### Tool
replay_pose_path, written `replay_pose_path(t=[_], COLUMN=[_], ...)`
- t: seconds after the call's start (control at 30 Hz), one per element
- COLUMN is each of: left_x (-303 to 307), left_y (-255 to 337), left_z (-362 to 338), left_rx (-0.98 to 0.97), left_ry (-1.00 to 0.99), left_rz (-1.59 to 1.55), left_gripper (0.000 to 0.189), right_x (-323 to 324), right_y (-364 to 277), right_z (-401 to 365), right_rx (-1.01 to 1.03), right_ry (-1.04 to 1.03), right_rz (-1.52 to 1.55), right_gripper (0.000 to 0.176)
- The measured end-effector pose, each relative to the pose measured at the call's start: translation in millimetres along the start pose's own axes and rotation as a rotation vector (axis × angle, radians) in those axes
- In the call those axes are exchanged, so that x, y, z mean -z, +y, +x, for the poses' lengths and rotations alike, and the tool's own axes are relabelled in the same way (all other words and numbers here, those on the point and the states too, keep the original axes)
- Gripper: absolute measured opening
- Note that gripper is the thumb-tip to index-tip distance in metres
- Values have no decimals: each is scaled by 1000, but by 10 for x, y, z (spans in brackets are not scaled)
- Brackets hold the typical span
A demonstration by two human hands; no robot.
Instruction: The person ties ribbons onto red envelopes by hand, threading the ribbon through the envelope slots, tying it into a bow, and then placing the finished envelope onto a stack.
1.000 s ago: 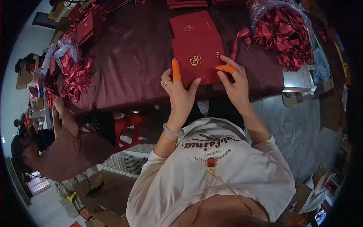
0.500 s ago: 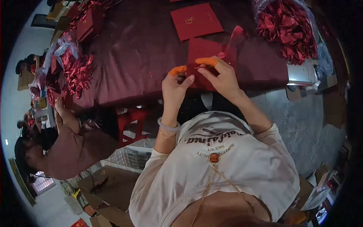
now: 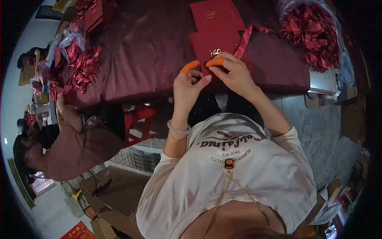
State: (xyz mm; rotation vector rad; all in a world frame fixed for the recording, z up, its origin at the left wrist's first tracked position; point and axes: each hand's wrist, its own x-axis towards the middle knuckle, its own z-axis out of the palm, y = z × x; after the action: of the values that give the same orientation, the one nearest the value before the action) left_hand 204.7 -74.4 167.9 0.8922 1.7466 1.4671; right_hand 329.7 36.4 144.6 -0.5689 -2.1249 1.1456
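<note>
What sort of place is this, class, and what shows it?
Probably a small workshop: bundles of red ribbon and flat red cards with gold print are on a cloth-covered table, and another person is at its edge.

The head-worn camera looks forward and down (past the shirt) to the nearby left hand and right hand.

My left hand and right hand are close together at the near end of a red card, each wearing an orange finger cover; whether they pinch it, I can't make out. A loose red ribbon lies just beyond my right hand. Farther past both sits a second card. Well left of my hands is a co-worker.
</note>
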Motion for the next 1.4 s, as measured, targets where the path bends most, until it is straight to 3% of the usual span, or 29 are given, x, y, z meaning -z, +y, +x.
replay_pose_path(t=[0.07,0.3,0.4,0.67,0.73,0.8,0.83,0.93,1.0,1.07,1.13,1.2,1.27,1.33,1.4], left_x=[-3,49,33,-7,6,18,-5,-10,-4,-32,-1,-4,-15,-8,18], left_y=[26,52,-40,-120,-130,-107,-144,-74,-152,-156,-118,-159,-107,-57,-141], left_z=[17,55,42,40,19,15,14,-19,-24,-26,-32,4,-12,-2,3], left_rx=[103,262,222,95,85,56,99,36,-138,-145,32,43,77,104,84], left_ry=[-10,5,37,38,43,15,53,38,65,71,46,54,32,67,56], left_rz=[-77,-80,-147,-92,-187,-58,-145,-88,21,-158,-345,-337,-502,-254,-279], left_gripper=[43,42,41,41,40,39,37,36,36,36,37,38,38,39,40], right_x=[-1,-1,-23,-4,-11,45,41,49,-18,-12,52,168,156,91,94], right_y=[13,-44,-44,-336,-347,-393,-360,-368,-448,-403,-369,-439,-304,-203,-192], right_z=[5,27,22,70,97,155,170,192,169,204,323,482,473,406,360], right_rx=[152,142,185,378,419,433,497,641,672,682,327,-38,59,96,79], right_ry=[40,11,48,-191,-261,-331,-274,-276,-405,-299,-381,-506,-442,-350,-275], right_rz=[-69,-128,-221,-686,-731,-721,-717,-832,-1032,-938,-573,-354,-192,-166,-120], right_gripper=[15,12,12,9,11,10,12,13,14,13,14,18,17,19,20])
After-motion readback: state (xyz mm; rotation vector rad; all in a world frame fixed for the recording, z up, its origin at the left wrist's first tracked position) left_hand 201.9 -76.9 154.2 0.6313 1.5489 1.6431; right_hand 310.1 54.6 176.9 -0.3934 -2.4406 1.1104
